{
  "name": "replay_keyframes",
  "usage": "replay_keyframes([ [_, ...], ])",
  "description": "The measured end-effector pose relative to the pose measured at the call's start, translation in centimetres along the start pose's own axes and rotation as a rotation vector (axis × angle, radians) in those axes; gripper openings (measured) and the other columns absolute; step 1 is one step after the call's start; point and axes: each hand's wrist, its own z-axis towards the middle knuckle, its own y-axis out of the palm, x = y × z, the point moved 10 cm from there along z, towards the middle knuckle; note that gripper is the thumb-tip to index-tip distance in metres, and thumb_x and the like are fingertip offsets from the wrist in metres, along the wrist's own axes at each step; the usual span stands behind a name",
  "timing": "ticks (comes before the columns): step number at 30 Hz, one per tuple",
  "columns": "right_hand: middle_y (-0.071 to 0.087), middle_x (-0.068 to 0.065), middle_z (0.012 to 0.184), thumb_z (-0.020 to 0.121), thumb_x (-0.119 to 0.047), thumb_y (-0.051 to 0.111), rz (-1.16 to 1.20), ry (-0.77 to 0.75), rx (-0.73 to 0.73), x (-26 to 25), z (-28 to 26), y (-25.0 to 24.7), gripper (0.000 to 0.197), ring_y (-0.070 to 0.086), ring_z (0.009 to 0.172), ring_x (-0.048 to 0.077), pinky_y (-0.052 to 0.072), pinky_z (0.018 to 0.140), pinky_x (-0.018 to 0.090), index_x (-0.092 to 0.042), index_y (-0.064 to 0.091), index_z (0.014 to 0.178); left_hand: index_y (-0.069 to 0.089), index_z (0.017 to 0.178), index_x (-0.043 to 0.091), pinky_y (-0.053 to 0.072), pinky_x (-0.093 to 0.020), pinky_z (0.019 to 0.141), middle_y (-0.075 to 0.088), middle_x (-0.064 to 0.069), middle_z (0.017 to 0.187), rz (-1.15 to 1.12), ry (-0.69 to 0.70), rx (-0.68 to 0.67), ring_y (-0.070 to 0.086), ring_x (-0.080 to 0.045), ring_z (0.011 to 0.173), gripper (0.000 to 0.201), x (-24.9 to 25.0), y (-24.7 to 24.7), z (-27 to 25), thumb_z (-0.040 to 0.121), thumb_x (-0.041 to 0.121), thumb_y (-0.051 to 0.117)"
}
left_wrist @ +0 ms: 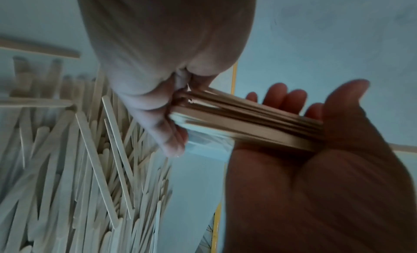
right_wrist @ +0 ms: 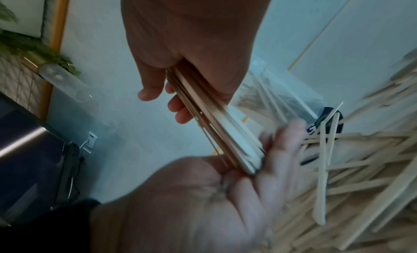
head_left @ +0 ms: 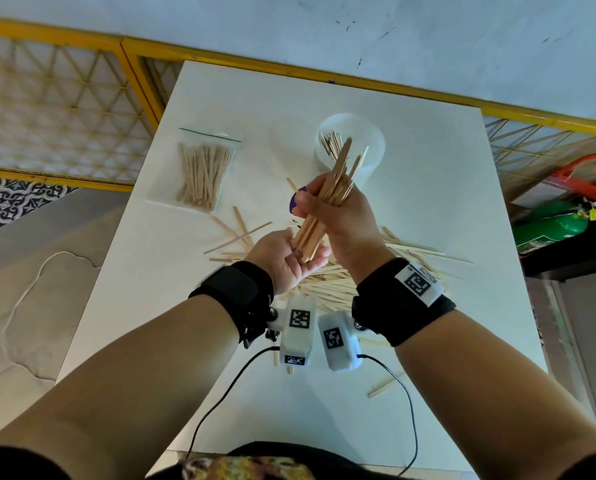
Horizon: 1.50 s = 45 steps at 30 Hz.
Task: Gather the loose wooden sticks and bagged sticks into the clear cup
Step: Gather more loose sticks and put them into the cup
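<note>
My right hand (head_left: 331, 209) grips a bundle of wooden sticks (head_left: 327, 199) above the table, tilted with its top toward the clear cup (head_left: 350, 147). The bundle's lower ends press into the flat palm of my left hand (head_left: 296, 254), whose fingers are straight. The cup stands at the back centre with several sticks inside. A clear zip bag of sticks (head_left: 203, 174) lies flat at the back left. A heap of loose sticks (head_left: 327, 285) spreads under both hands. In the wrist views the bundle (left_wrist: 243, 119) (right_wrist: 216, 132) runs from the right fist to the left palm (left_wrist: 315, 185).
The white table (head_left: 411, 188) ends close behind the cup; a yellow mesh fence (head_left: 64, 109) stands beyond. Stray sticks (head_left: 383, 386) lie near the front right. A dark blue object (head_left: 295, 202) shows behind my right thumb. Two cables (head_left: 220, 393) run to the wrist cameras.
</note>
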Motion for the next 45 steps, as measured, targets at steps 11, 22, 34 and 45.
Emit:
replay_keyframes([
  [11,0.058,-0.006,0.055,0.081,-0.011,0.060,0.079,-0.355,0.300,-12.7,5.8,-6.4,0.010,0.057,0.053,0.018,0.053,0.066,0.039,-0.013,0.051,0.079,0.060,0.110,0.004,0.044,-0.035,0.092,0.059,-0.012,0.115,1.171,0.463,0.102,0.056,-0.024,0.106,0.025,9.9,1.7,2.5,0.093,0.011,0.043],
  [22,0.069,0.000,0.112,0.088,-0.039,0.058,-0.226,-0.224,0.491,-5.9,6.7,-15.0,0.021,0.062,0.109,0.008,0.044,0.092,0.017,-0.023,0.064,0.100,0.011,0.151,0.032,-0.001,-0.055,0.116,-0.002,0.004,0.162,2.227,0.693,0.107,-0.013,-0.031,0.147,0.056,12.0,4.6,10.4,0.099,0.042,0.029],
  [34,0.019,0.006,0.155,0.059,-0.055,0.082,-1.405,0.288,-0.179,9.6,-2.8,-18.1,0.121,0.016,0.142,0.032,0.021,0.118,0.050,-0.027,0.009,0.152,0.000,0.152,0.014,-0.008,-0.048,0.117,-0.005,-0.007,0.160,2.175,0.663,-0.062,-0.016,-0.033,0.145,0.108,2.4,0.9,4.7,0.076,0.075,0.047],
  [45,0.039,0.013,0.131,0.094,-0.024,0.054,-1.523,0.185,-0.227,9.9,-3.1,-15.7,0.043,0.037,0.123,0.033,0.033,0.105,0.043,-0.011,0.044,0.133,0.039,0.133,0.007,0.034,-0.043,0.097,0.042,-0.015,0.130,2.220,0.797,0.188,0.040,-0.034,0.117,0.044,1.2,3.5,3.0,0.095,0.028,0.045],
])
